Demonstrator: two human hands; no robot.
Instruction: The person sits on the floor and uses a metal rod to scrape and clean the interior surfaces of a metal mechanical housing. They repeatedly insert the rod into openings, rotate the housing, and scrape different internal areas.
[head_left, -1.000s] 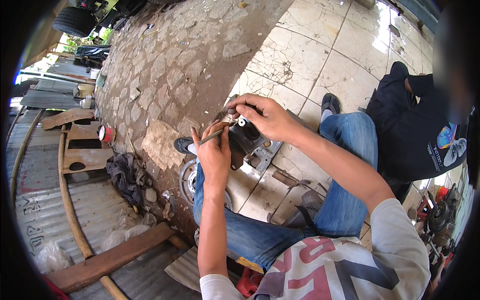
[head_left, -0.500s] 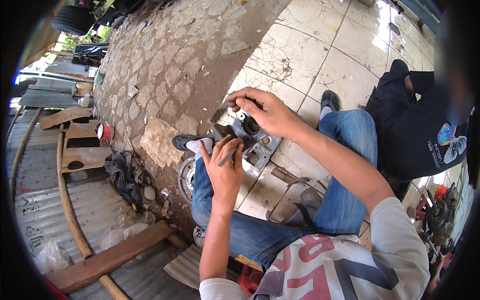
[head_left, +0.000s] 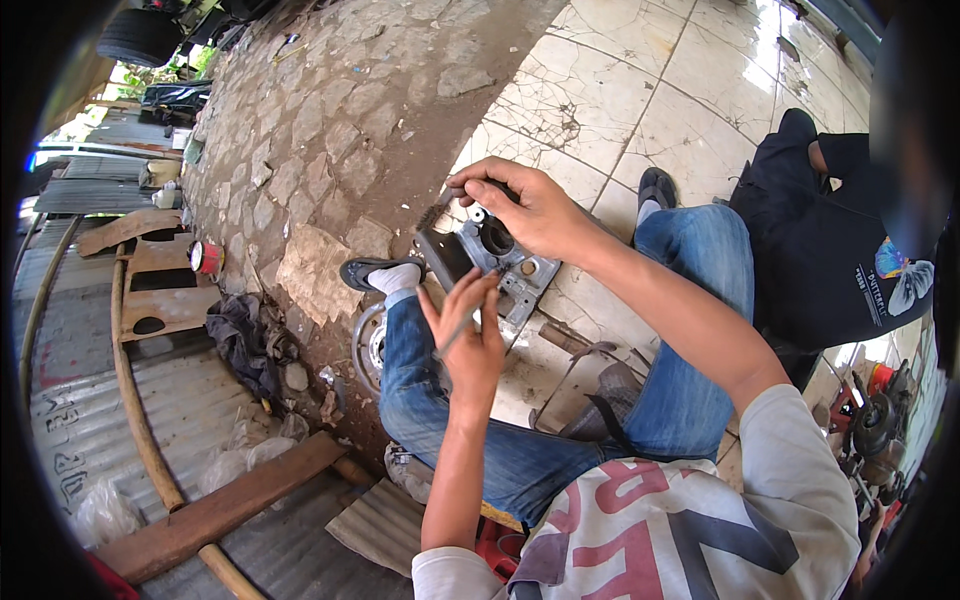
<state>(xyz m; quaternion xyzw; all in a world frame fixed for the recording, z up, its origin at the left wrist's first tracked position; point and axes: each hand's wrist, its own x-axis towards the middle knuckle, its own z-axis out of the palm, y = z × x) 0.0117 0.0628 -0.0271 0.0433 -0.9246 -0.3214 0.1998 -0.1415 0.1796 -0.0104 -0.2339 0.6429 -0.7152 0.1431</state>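
A grey metal engine casing (head_left: 528, 272) with a round bore lies on the tiles between my feet. Over its far edge is my right hand (head_left: 535, 212), fingers curled round a brush (head_left: 430, 217) whose dark bristles stick out to the left; its handle is mostly hidden. My left hand (head_left: 470, 345) is at the casing's near side, fingertips at or close to its edge. A slim grey strip-like tool (head_left: 455, 335) lies across its fingers, held between them. A dark rectangular opening (head_left: 447, 255) shows on the casing's left side.
A round metal wheel hub (head_left: 370, 345) stands by my left leg. Closer in lie a wooden-looking piece (head_left: 563, 338) and a grey cloth (head_left: 605, 405). To the right sits another person in dark clothes (head_left: 815, 260). Corrugated sheets (head_left: 180, 400) and a red-and-white can (head_left: 207, 258) are at left.
My left hand has drawn back a little toward me and right, uncovering more of the casing's left side. My right hand with the brush has shifted slightly up and left.
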